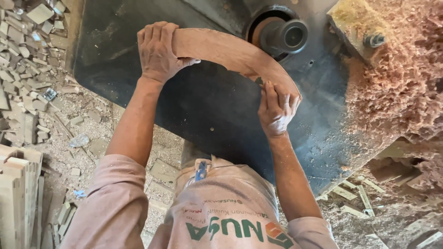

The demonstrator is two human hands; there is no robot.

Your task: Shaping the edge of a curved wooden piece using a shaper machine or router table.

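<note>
A curved, arch-shaped piece of reddish wood (226,50) lies flat on the dark metal machine table (203,110). My left hand (159,53) grips its left end, fingers wrapped over the top. My right hand (277,108) pinches its right end, close to the table's middle. The arch's outer edge presses against a round spindle cutter (286,36) standing in a hole in the table.
A heap of reddish wood shavings (401,74) covers the table's right side, beside a bolted fence block (364,32). Offcut blocks (27,60) litter the floor at left; stacked pale boards (18,193) stand at lower left. More scraps (360,203) lie at lower right.
</note>
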